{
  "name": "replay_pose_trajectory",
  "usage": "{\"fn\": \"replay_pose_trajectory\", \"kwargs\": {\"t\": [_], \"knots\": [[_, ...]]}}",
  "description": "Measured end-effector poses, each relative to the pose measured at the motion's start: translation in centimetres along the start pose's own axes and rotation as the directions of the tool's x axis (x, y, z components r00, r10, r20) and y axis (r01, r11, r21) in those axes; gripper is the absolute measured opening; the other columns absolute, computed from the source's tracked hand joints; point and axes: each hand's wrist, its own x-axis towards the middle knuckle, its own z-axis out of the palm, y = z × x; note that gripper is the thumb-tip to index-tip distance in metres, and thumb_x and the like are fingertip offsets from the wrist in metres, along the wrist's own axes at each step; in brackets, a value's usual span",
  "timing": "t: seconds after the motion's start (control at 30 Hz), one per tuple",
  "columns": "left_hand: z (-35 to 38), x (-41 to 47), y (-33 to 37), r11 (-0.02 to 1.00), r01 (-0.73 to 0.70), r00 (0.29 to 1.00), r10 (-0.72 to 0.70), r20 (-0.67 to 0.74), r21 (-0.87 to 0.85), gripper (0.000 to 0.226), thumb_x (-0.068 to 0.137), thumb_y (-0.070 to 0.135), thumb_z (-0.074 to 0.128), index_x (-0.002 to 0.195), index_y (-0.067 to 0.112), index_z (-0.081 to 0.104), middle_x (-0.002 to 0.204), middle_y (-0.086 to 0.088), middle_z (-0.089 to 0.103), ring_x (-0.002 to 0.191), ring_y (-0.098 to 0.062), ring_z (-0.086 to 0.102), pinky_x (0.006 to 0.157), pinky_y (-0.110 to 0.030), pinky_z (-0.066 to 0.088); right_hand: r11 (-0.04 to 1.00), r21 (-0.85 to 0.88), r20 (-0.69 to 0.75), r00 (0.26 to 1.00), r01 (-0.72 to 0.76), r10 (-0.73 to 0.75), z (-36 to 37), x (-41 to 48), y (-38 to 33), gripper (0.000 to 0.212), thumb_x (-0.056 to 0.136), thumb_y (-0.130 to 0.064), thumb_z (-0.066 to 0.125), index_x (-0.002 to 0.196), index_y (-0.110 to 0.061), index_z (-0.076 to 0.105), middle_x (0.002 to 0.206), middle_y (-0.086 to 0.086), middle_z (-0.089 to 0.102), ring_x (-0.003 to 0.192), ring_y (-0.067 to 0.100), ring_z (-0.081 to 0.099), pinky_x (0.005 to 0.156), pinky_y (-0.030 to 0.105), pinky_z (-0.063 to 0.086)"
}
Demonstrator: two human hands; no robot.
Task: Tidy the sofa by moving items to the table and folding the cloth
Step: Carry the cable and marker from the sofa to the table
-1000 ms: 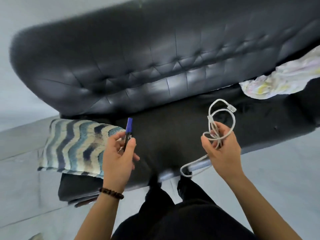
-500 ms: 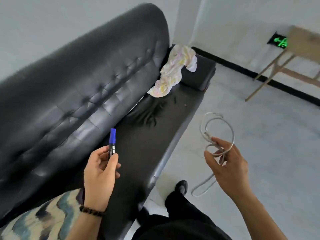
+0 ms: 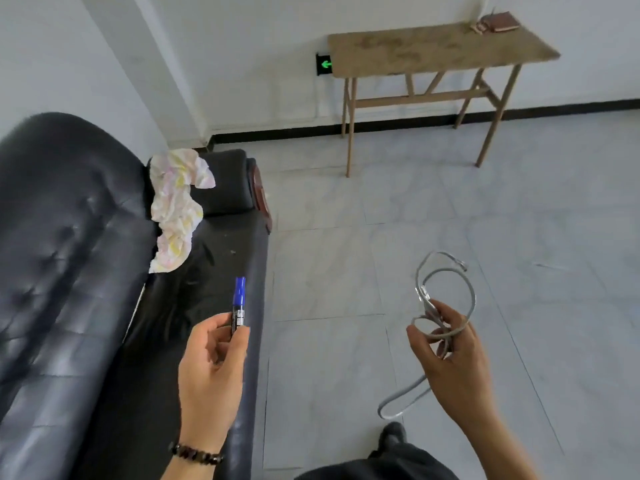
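My left hand (image 3: 211, 372) grips a blue-capped marker (image 3: 239, 303) upright, over the front edge of the black leather sofa (image 3: 69, 271). My right hand (image 3: 450, 362) holds a coiled grey cable (image 3: 446, 289) above the floor, one loop hanging down below the hand. A crumpled white cloth with yellow and pink print (image 3: 176, 209) lies against the sofa's backrest near its far armrest. The wooden table (image 3: 433, 50) stands against the far wall, well ahead of both hands.
A small brown wallet-like object (image 3: 498, 22) lies on the table's far right corner. A green arrow sign (image 3: 323, 64) is on the wall beside the table. Grey tiled floor (image 3: 450, 209) stretches between the sofa and the table. My dark trousers and shoe show at the bottom.
The view has swung right, away from the sofa front toward the table. The striped cushion has left the view. Both hands keep their hold on the marker and cable.
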Motion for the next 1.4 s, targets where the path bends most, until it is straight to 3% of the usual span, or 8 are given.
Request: {"fn": "replay_pose_trajectory", "kwargs": {"t": [0.17, 0.33, 0.5, 0.73, 0.97, 1.1, 1.2, 1.4], "knots": [[11.5, 1.4, 3.6, 1.000, -0.013, 0.997, 0.014, 0.082, -0.005, 0.019, 0.088, 0.026, 0.070, 0.102, 0.036, 0.063, 0.090, 0.009, 0.071, 0.072, -0.019, 0.066, 0.052, -0.014, 0.052, 0.999, 0.014, -0.024, 0.999, -0.040, 0.040, -5.8, 7.6, 3.2, 0.042, 0.078, -0.048, 0.070, 0.117, -0.048, 0.054, 0.106, -0.027, 0.063, 0.092, 0.001, 0.060, 0.073, 0.021, 0.043], [18.9, 5.2, 7.0, 0.998, -0.067, 0.993, 0.066, 0.096, 0.009, 0.023, 0.088, 0.025, 0.070, 0.108, 0.034, 0.063, 0.096, 0.007, 0.070, 0.076, -0.015, 0.066, 0.062, -0.019, 0.055, 1.000, 0.012, -0.024, 0.999, -0.025, 0.026, -9.4, 15.4, 4.0, 0.044, 0.078, -0.051, 0.071, 0.118, -0.052, 0.052, 0.108, -0.023, 0.062, 0.094, 0.005, 0.060, 0.075, 0.021, 0.045], [28.0, 9.3, 6.6, 0.999, -0.031, 0.990, 0.032, 0.137, -0.011, 0.023, 0.088, 0.020, 0.070, 0.103, 0.037, 0.063, 0.094, 0.008, 0.071, 0.068, -0.016, 0.063, 0.051, -0.014, 0.051, 0.999, -0.022, -0.035, 0.999, -0.043, 0.042, -10.8, 23.9, 6.8, 0.041, 0.077, -0.052, 0.070, 0.115, -0.051, 0.054, 0.103, -0.026, 0.059, 0.095, 0.003, 0.058, 0.072, 0.016, 0.042], [44.7, 19.4, 8.7, 0.997, 0.059, 0.972, -0.048, 0.230, -0.042, 0.021, 0.087, 0.021, 0.071, 0.100, 0.036, 0.063, 0.089, 0.003, 0.071, 0.068, -0.013, 0.062, 0.050, -0.016, 0.051, 0.985, -0.120, -0.077, 0.990, -0.127, 0.119, -15.4, 39.8, 10.2, 0.038, 0.078, -0.052, 0.069, 0.110, -0.056, 0.050, 0.105, -0.024, 0.057, 0.093, -0.002, 0.058, 0.068, 0.010, 0.039], [61.2, 30.8, 20.6, 0.991, -0.085, 0.929, 0.117, 0.352, -0.103, 0.019, 0.091, 0.018, 0.068, 0.107, 0.024, 0.061, 0.094, 0.006, 0.070, 0.074, -0.019, 0.063, 0.055, -0.022, 0.052, 0.992, -0.103, -0.300, 0.953, -0.072, 0.038, -23.3, 57.0, 7.1, 0.038, 0.077, -0.064, 0.059, 0.112, -0.051, 0.052, 0.106, -0.023, 0.060, 0.087, -0.004, 0.062, 0.069, 0.016, 0.042], [70.4, 36.0, 23.8, 0.984, -0.144, 0.901, 0.176, 0.397, -0.108, 0.018, 0.090, 0.026, 0.070, 0.104, 0.032, 0.060, 0.092, 0.007, 0.070, 0.072, -0.016, 0.062, 0.049, -0.022, 0.049, 0.994, -0.049, -0.410, 0.909, -0.100, 0.072, -25.3, 65.4, 9.6, 0.034, 0.085, -0.065, 0.063, 0.114, -0.049, 0.055, 0.105, -0.019, 0.064, 0.089, -0.005, 0.062, 0.067, 0.015, 0.040], [77.6, 39.8, 24.0, 0.987, -0.140, 0.906, 0.159, 0.392, -0.076, 0.018, 0.088, 0.030, 0.070, 0.103, 0.034, 0.060, 0.093, 0.008, 0.070, 0.073, -0.016, 0.062, 0.049, -0.021, 0.049, 0.990, 0.014, -0.397, 0.908, -0.139, 0.133, -25.6, 72.7, 12.9, 0.033, 0.082, -0.064, 0.060, 0.112, -0.052, 0.054, 0.107, -0.018, 0.062, 0.087, -0.003, 0.062, 0.066, 0.016, 0.042], [89.7, 48.4, 28.7, 0.996, -0.093, 0.928, 0.091, 0.361, -0.011, 0.019, 0.090, 0.025, 0.067, 0.105, 0.034, 0.058, 0.095, 0.009, 0.069, 0.078, -0.019, 0.065, 0.056, -0.024, 0.052, 0.992, 0.050, -0.281, 0.951, -0.118, 0.128, -27.0, 91.2, 14.0, 0.047, 0.078, -0.065, 0.058, 0.117, -0.040, 0.056, 0.109, -0.014, 0.062, 0.086, -0.001, 0.062, 0.065, 0.013, 0.045]]}}
